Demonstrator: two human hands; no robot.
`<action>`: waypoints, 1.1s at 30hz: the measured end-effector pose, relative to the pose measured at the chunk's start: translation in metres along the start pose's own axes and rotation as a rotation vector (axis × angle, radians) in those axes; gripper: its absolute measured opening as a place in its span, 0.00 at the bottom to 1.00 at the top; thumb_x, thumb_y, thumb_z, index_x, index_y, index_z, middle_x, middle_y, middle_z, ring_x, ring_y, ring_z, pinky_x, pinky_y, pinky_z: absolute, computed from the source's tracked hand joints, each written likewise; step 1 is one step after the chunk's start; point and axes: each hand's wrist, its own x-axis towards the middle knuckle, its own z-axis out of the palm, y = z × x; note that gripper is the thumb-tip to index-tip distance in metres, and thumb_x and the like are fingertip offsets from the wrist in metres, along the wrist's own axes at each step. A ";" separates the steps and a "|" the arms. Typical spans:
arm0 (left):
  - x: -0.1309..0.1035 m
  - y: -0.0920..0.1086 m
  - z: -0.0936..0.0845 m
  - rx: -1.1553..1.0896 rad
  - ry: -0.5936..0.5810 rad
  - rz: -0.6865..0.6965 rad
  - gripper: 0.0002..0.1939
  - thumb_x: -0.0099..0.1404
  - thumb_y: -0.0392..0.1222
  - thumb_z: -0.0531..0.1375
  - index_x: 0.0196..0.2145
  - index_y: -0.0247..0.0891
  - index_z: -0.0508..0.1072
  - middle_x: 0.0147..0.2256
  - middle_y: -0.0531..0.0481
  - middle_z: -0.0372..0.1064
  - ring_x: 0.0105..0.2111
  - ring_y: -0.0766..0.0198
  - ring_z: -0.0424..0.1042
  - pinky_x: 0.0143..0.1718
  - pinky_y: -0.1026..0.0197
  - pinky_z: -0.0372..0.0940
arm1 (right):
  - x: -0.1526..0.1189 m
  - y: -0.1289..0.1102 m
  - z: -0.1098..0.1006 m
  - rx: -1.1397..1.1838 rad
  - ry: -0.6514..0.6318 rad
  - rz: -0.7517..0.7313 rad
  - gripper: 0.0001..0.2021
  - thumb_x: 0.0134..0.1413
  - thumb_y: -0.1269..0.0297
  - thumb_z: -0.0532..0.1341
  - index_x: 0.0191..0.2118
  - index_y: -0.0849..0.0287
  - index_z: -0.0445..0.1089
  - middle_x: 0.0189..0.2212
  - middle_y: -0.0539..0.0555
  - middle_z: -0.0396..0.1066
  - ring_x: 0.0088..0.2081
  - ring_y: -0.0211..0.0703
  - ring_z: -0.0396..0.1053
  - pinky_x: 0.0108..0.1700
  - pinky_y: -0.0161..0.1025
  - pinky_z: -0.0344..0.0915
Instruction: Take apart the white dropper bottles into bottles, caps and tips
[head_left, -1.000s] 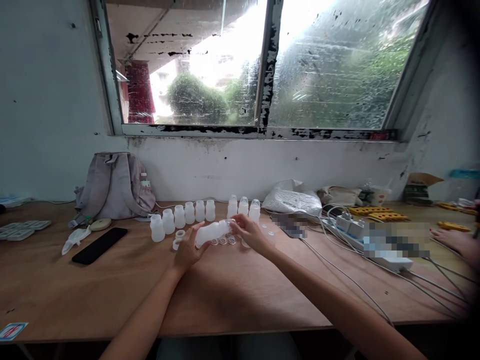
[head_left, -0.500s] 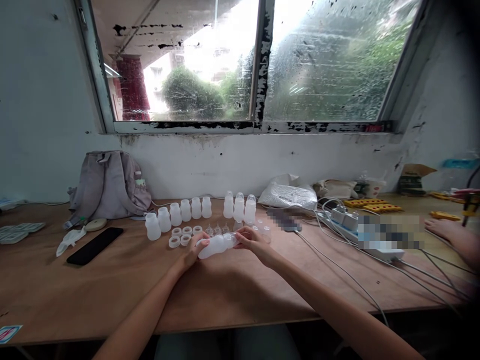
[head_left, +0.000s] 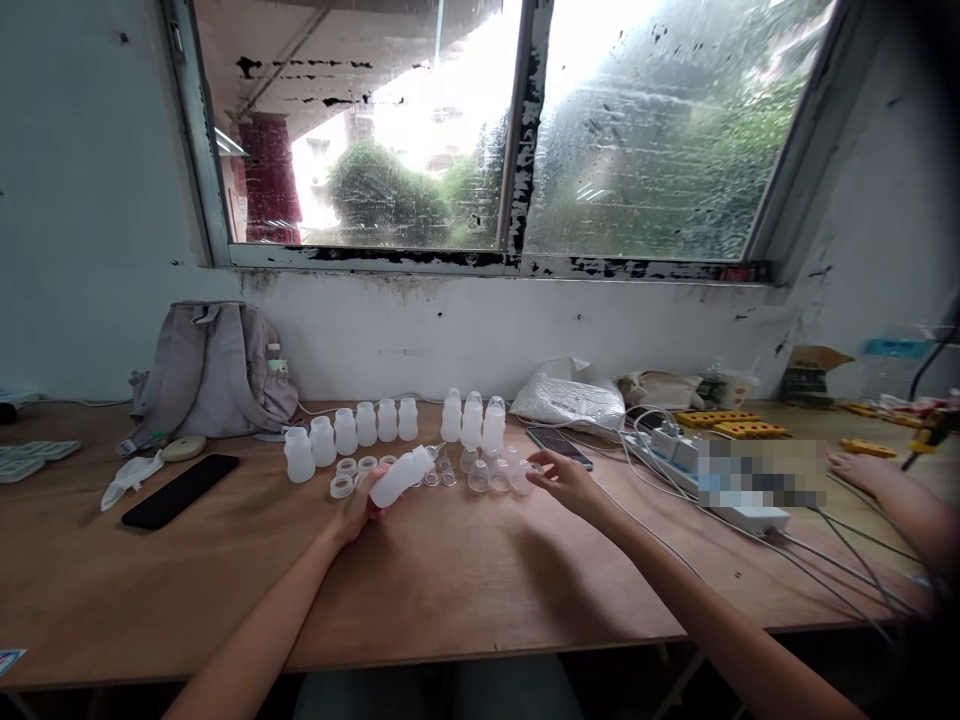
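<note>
My left hand (head_left: pixel 361 508) is wrapped round a frosted white baby bottle (head_left: pixel 397 480), tilted with its narrow top up and to the right. A collar seems fitted on that top; its details are small. My right hand (head_left: pixel 559 478) has thumb and fingers apart, fingertips beside the rightmost clear dome cap (head_left: pixel 520 478). Several such caps stand in a cluster there. Collar rings (head_left: pixel 342 486) lie left of the held bottle, some hidden behind my left hand. Clear nipples (head_left: pixel 448 474) lie between the bottle and the caps.
Several open bottles (head_left: pixel 300 457) stand in a row at the back left. Three capped bottles (head_left: pixel 472 422) stand behind the caps. A black phone (head_left: pixel 180 490) and backpack (head_left: pixel 217 370) are left. Right are a power strip (head_left: pixel 739 508), cables and another person's hand (head_left: pixel 862 472).
My right hand has left the bottle's top and moved right to the clear caps. My left hand has drawn the bottle slightly left and tipped it more upright.
</note>
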 end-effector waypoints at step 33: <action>-0.001 0.002 0.001 0.313 0.169 0.182 0.16 0.55 0.51 0.55 0.36 0.39 0.56 0.23 0.58 0.57 0.09 0.78 0.52 0.09 0.71 0.44 | 0.017 -0.089 0.128 0.950 -0.269 -0.027 0.17 0.47 0.50 0.55 0.36 0.59 0.59 0.19 0.46 0.61 0.19 0.31 0.60 0.19 0.30 0.59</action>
